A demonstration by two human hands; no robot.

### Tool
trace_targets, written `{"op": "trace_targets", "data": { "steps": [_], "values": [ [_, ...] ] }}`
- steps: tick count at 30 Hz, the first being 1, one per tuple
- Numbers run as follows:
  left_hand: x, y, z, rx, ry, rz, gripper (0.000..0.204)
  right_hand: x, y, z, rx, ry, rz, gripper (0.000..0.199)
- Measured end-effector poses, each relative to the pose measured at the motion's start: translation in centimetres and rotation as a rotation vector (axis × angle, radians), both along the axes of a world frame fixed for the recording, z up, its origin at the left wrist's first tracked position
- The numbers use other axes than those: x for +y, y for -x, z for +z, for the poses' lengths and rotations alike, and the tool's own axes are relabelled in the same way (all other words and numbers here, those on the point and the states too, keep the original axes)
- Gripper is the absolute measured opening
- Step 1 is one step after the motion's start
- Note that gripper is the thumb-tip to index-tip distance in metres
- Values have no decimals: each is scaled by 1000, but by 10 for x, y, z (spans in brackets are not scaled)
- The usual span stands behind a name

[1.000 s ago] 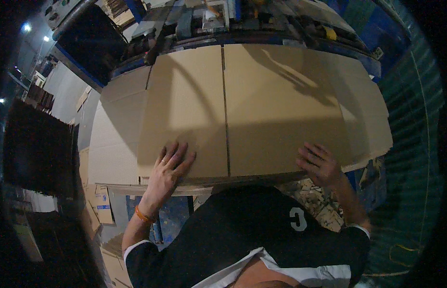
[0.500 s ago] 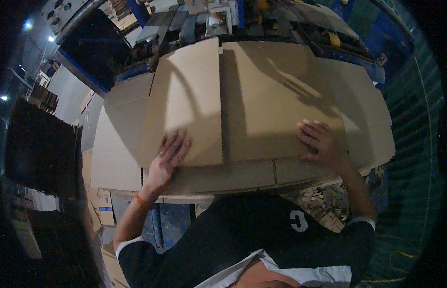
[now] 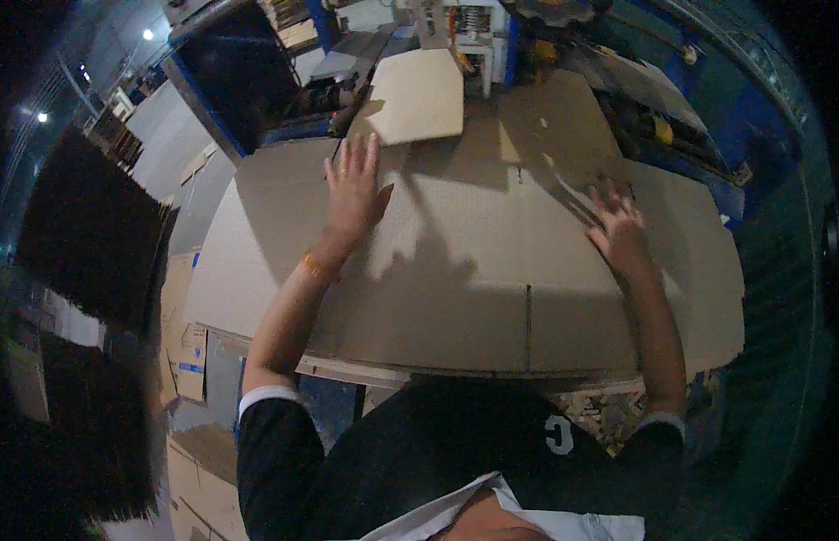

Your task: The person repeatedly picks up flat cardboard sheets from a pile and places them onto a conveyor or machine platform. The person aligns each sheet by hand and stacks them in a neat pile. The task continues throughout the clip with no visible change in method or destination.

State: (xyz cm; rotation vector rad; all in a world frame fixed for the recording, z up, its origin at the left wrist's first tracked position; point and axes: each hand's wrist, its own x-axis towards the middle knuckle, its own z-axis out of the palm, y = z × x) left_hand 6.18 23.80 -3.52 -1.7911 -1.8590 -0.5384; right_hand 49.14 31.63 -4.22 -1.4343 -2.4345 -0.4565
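Note:
A folded sheet of brown cardboard (image 3: pixel 415 101) lies partly inside the machine (image 3: pixel 473 45) at the far side, its raised left flap catching the light. My left hand (image 3: pixel 354 185) is open, fingers spread, with its fingertips close to the flap's near left corner. My right hand (image 3: pixel 620 225) is also open, its fingers apart near the right part of the same sheet; whether it touches is hard to tell. Beneath both hands spreads a wide stack of flat cardboard sheets (image 3: pixel 455 325), its top sheet pale and slit near the front edge.
Blue machine frames stand at the left (image 3: pixel 207 99) and right (image 3: pixel 699 171). Dark stacks of cardboard (image 3: pixel 86 225) rise at far left. Cardboard pieces (image 3: pixel 183 338) lie on the floor beside me, and scraps (image 3: pixel 600 410) lie below the stack's front edge. A green curtain (image 3: pixel 780 298) hangs at right.
The folded cardboard sheet has slid away from me into the machine, uncovering the stack below. Both my hands have moved forward, the left one farther.

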Motion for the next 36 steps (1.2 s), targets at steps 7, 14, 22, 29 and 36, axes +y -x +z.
{"op": "trace_targets", "data": {
  "steps": [7,14,22,29,36],
  "values": [
    [-218,127,-50,-746,-553,804,73,-114,-225,-63,71,-119,-978,53],
    [-246,148,-90,-778,-129,1050,76,-120,-237,-78,570,-43,-730,57],
    [-249,126,-36,-892,-290,707,66,-111,-250,-92,1347,-334,-545,47],
    [-221,125,66,-840,-818,53,57,-108,-237,-63,959,-604,-686,46],
    [-185,146,77,-920,-976,-28,50,-113,-259,-42,1379,-727,-746,47]
  ]
}}
